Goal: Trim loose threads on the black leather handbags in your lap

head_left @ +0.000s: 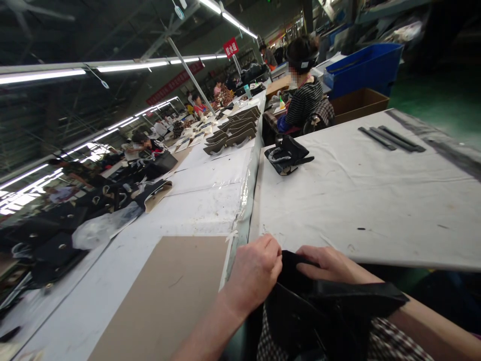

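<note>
At the near edge of the white table [376, 200], the left hand [253, 273] was curled into a loose fist, gripping the left edge of a black leather piece [323, 306]. The right hand [326, 263] lay just beside it, fingers folded over the piece's top edge. A cardboard sheet [169, 296] lay to the near left. Farther off sat a small black bundle [287, 154], dark strips [391, 138] to the far right, and a seated person in a striped top [304, 100]
</note>
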Available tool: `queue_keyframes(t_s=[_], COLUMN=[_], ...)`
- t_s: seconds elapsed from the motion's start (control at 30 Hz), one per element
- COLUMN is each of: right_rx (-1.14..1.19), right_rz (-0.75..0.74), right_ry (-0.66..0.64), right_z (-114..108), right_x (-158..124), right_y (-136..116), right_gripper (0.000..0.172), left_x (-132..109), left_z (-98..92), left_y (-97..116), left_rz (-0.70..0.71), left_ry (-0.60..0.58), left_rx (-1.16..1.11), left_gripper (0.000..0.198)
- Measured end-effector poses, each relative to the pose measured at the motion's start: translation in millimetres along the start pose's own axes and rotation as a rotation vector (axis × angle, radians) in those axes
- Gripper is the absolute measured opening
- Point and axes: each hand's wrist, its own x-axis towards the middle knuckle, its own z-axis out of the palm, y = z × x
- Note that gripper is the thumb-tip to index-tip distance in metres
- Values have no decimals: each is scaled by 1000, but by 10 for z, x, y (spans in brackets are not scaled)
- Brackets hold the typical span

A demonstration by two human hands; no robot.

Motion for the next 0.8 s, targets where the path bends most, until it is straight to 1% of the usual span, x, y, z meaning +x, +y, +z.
queue_keyframes(t_s=[0.07, 0.13, 0.17, 0.2, 0.27, 0.33, 0.5, 0.63, 0.8], right_rx=[1, 4, 6, 8, 10, 8, -1, -4, -16], right_rz=[1, -2, -5, -9, -16, -23, -40, -44, -38], right_ry=[0, 1, 1, 2, 6, 14, 29, 41, 108], right_z=[10, 20, 26, 32, 48, 68, 109, 129, 185], right_x=[3, -3, -10, -18, -38, -55, -69, -89, -104], right_y=[8, 4, -2, -11, -35, -63, -113, -129, -124], right_gripper=[25, 27, 27, 28, 29, 30, 32, 33, 33], left_x=[-25, -59, -80, -103, -156, -211, -310, -353, -390], left_z=[-8, -12, -13, -14, -16, -20, -19, 8, 39], left_y=[12, 8, 0, -11, -32, -44, -26, -6, -17], left_rz=[14, 2, -25, -64, -145, -194, -220, -241, -253], left_ry=[-5, -8, -2, 7, 27, 48, 95, 142, 181], left_rx=[33, -1, -47, -101, -197, -235, -223, -218, -250], left_gripper=[14, 10, 5, 6, 18, 18, 13, 13, 13])
